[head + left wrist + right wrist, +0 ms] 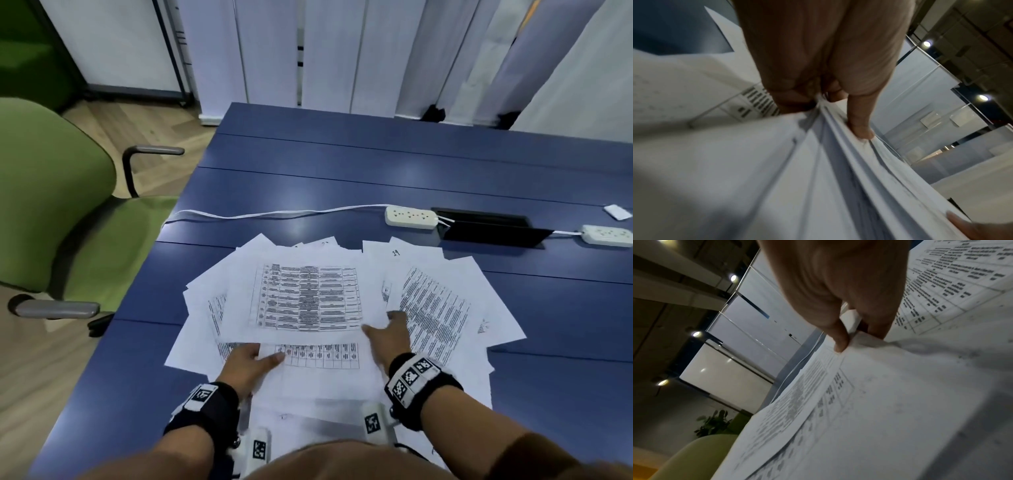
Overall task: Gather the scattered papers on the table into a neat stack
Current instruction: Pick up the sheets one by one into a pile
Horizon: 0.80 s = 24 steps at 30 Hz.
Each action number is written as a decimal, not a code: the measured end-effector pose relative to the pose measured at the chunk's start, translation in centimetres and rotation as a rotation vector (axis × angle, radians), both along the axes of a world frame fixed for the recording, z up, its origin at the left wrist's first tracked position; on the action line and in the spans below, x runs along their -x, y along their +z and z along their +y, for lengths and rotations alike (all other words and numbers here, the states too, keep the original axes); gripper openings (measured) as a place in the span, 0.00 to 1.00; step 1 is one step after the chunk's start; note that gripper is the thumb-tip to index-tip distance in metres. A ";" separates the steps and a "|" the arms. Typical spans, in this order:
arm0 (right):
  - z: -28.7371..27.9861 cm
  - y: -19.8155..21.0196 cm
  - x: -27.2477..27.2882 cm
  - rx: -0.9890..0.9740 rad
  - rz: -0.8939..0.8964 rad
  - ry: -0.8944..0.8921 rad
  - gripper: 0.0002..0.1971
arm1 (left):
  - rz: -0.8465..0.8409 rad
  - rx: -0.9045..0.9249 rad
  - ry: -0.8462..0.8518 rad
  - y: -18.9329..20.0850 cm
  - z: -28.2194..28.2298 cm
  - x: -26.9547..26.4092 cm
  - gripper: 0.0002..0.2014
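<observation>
Several white printed papers [308,298] lie fanned and overlapping on the near part of the blue table [376,164]. My left hand [253,356] grips the left edge of a bundle of these sheets. In the left wrist view, the thumb [859,129] lies on top of the papers [777,170] and the fingers [787,100] curl beneath. My right hand [387,329] pinches the right edge of the middle sheets. The right wrist view shows its thumb [840,344] pressed on the top paper [890,394]. More sheets [438,305] fan out to the right of it.
Two white power strips [411,217] [606,235] with cords lie behind the papers, beside a black cable hatch [486,226]. A small white item [617,211] sits at the far right. A green armchair [51,205] stands left of the table. White blinds hang behind.
</observation>
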State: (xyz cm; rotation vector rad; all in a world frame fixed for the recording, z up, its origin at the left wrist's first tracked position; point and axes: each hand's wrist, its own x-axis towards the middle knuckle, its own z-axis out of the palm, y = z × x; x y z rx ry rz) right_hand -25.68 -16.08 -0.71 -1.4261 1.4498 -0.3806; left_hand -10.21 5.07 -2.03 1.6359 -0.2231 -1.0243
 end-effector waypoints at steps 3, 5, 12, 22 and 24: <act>-1.6 -0.5 0.7 0.119 -0.001 -0.062 0.14 | -0.012 -0.070 0.039 0.4 0.1 0.3 0.25; -2.6 -0.2 1.3 0.153 -0.001 -0.068 0.09 | -0.002 -0.082 0.069 -0.6 0.4 -0.3 0.14; -10.0 2.6 5.0 0.345 0.100 -0.098 0.17 | -0.012 -0.043 0.089 -1.7 1.1 -1.2 0.26; -9.5 3.2 -1.1 0.511 0.327 0.544 0.15 | 0.243 0.077 0.119 1.7 0.2 -0.4 0.28; -7.4 2.7 -2.7 0.511 0.234 0.471 0.14 | 0.240 0.087 0.125 0.9 0.3 -0.5 0.26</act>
